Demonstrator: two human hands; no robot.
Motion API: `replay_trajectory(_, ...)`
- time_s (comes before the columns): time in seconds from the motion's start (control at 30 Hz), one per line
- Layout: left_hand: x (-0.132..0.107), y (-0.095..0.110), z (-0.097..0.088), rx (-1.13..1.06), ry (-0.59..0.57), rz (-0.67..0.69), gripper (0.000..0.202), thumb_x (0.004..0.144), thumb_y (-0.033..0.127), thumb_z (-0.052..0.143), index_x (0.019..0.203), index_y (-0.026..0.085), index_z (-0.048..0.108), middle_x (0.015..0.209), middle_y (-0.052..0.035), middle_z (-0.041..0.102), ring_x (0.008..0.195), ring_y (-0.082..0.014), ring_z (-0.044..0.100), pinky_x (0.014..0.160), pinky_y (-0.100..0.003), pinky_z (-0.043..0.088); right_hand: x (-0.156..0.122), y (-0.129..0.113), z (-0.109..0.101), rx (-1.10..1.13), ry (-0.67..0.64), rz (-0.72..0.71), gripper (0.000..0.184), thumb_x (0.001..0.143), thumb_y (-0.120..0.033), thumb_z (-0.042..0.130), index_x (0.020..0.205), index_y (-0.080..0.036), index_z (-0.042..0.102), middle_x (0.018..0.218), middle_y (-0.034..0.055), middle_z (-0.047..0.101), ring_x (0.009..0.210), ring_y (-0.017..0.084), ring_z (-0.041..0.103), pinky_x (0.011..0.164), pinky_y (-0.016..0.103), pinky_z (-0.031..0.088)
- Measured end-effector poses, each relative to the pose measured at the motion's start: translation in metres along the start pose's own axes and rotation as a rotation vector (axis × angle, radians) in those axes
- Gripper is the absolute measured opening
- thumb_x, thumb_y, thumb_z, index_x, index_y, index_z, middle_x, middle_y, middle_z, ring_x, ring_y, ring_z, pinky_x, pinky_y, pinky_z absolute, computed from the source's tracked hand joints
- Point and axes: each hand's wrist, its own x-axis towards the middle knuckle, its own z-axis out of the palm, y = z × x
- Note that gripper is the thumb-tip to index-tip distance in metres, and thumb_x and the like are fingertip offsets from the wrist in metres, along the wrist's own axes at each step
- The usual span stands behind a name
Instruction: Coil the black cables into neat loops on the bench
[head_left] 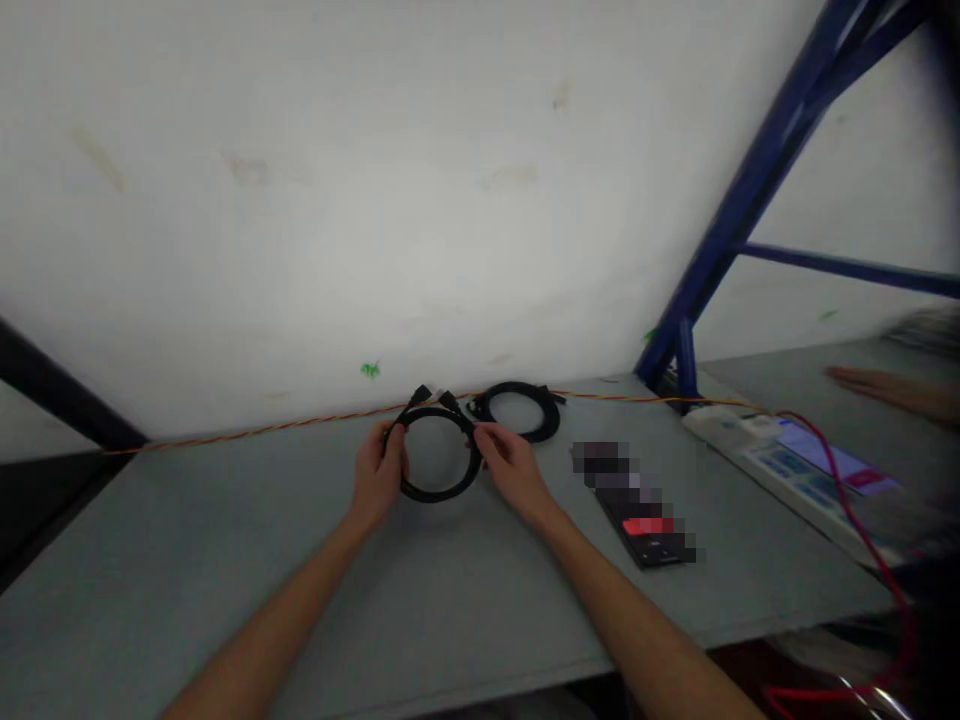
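My left hand (pixel 379 472) grips the left side of a coiled black cable (pixel 439 494), and its fingers wrap the loop. My right hand (pixel 510 468) holds the coil's right side with its fingertips. Two black plug ends (pixel 433 398) stick up from the top of this coil, close together. Just behind it, a second coiled black cable (pixel 519 422) lies flat on the grey table (pixel 420 590), touching or nearly touching the first. Neither of my hands is on that second coil.
A twisted orange wire (pixel 300 425) runs along the table's back edge by a white wall. To the right lie a pixelated dark object (pixel 637 505), a white power strip (pixel 787 470) and a red cable (pixel 862 510). A blue metal frame (pixel 750 190) rises there. Another person's hand (pixel 877 390) reaches in at far right.
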Motion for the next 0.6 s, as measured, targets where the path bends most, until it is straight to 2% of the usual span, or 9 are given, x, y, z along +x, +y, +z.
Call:
replay_trajectory(0.2,-0.018,0.001,-0.011,0.090,0.029,0.037,0.032,0.099,0.050,0.055,0.098,0.018,0.059,0.052,0.0067,0.048,0.046,-0.0113,0.045,0.046,-0.021,0.036,-0.008,0.005,0.015,0.028,0.064,-0.032,0.049,0.086,-0.058,0.070,0.109,-0.015,0.074,0.080,0.0083,0.076,0.065,0.019,0.066,0.056,0.029,0.052)
replay_trajectory(0.4,-0.028,-0.001,-0.016,0.143,0.036,0.060,0.031,0.101,0.048,0.051,0.101,0.018,0.059,0.053,0.0066,0.048,0.046,-0.0116,0.045,0.047,-0.022,0.035,-0.016,0.002,0.018,0.008,0.109,-0.033,0.041,0.087,-0.053,0.071,0.108,-0.018,0.076,0.097,0.0093,0.076,0.070,0.018,0.067,0.055,0.028,0.052)
replay_trajectory(0.53,-0.032,0.000,-0.016,0.185,0.042,0.077,0.031,0.101,0.048,0.052,0.100,0.018,0.060,0.055,0.0059,0.049,0.047,-0.0119,0.045,0.048,-0.023,0.033,-0.020,-0.004,0.018,0.020,0.169,-0.099,0.030,0.087,-0.046,0.073,0.104,-0.021,0.076,0.103,0.0085,0.073,0.078,0.019,0.069,0.059,0.029,0.054)
replay_trajectory(0.6,-0.032,-0.001,-0.015,0.210,0.061,0.076,0.030,0.100,0.047,0.053,0.099,0.018,0.062,0.056,0.0049,0.050,0.049,-0.0123,0.046,0.049,-0.023,0.034,-0.021,-0.008,0.018,-0.019,0.210,-0.178,0.022,0.087,-0.041,0.074,0.098,-0.022,0.078,0.106,0.0086,0.070,0.086,0.020,0.069,0.064,0.030,0.056)
